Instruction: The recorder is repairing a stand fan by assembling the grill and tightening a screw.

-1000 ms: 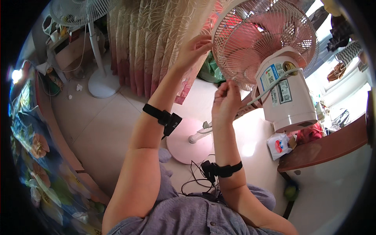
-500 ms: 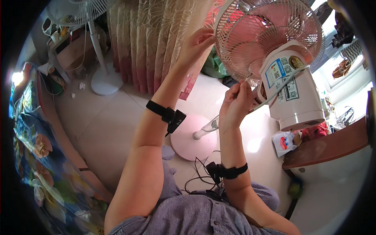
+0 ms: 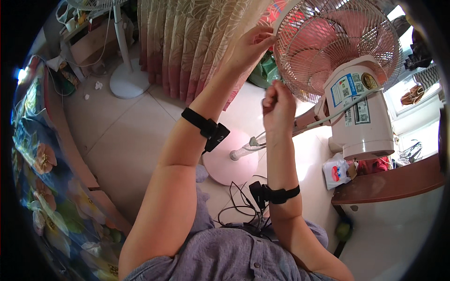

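A pink-and-white pedestal fan (image 3: 363, 136) leans toward the upper right, labels on the back of its motor housing. At the left rim of its wire guard (image 3: 337, 37), my left hand (image 3: 248, 49) pinches the edge between curled fingers. My right hand (image 3: 280, 108) is closed just below and left of the guard, apart from the housing; whatever is in its fingers is hidden. A pale cord (image 3: 344, 107) runs across the housing and past my right wrist. The fan's pole (image 3: 243, 151) slopes down to a round pink base (image 3: 225, 171).
Behind my left arm hang patterned curtains (image 3: 183, 51). A second white fan's base (image 3: 130, 83) stands at the far left. Flowered bedding (image 3: 51, 196) lines the left side. Black cables (image 3: 243, 206) lie before me. A brown-topped table (image 3: 389, 182) and white plastic bag (image 3: 335, 172) are at right.
My right hand has drawn back leftward from the guard's lower edge and motor housing. My left hand stays at the rim. The whole view has shifted slightly.
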